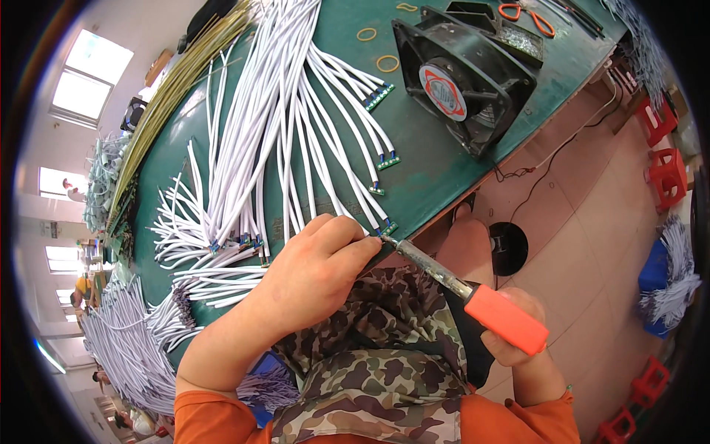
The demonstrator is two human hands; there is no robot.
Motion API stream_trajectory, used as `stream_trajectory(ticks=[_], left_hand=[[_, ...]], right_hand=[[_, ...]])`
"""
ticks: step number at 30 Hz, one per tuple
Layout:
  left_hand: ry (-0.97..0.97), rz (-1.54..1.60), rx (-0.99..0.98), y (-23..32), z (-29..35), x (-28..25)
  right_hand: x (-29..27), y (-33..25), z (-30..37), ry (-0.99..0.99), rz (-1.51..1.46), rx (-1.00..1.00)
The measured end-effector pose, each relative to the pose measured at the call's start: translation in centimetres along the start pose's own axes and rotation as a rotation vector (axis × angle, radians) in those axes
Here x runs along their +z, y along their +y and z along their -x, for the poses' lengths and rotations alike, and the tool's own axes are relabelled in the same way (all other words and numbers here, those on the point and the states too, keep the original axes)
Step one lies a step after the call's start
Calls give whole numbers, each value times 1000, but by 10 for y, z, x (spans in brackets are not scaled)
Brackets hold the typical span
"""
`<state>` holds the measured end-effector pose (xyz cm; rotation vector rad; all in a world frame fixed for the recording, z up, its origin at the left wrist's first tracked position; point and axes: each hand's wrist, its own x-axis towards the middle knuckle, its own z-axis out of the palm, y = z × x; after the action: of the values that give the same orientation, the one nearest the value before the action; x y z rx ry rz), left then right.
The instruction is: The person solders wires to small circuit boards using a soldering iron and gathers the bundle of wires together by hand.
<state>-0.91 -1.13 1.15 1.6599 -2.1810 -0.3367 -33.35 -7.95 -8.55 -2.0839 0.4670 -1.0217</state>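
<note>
left fingers [361, 251] seem to pinch a green board's [391, 229] cable; right fingers [504, 351] grip a soldering iron [436, 270]; twelve o'clock's wired boards [380, 98] look done; nine o'clock's cables [203, 214] perhaps remain

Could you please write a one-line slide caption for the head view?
Right hand holds a soldering iron, tip beside a small green board near the left hand, white cables spread beyond.

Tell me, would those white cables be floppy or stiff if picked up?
The white cables look bendy yet springy, since they curve gently. Each is probably light, being thin. The green boards at some ends, being small, might be fragile.
</note>
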Motion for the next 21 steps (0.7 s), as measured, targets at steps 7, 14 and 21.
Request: stream_trajectory(ticks=[7, 14, 21], left_hand=[[4, 1, 3, 0, -1, 0], [-5, 5, -6, 1, -1, -1], [-5, -11, -10, 1, -1, -1]], right_hand=[[0, -2, -6, 8, -54, -30], [-1, 1, 3, -8, -3, -37], [-3, 2, 3, -22, -33, -24]])
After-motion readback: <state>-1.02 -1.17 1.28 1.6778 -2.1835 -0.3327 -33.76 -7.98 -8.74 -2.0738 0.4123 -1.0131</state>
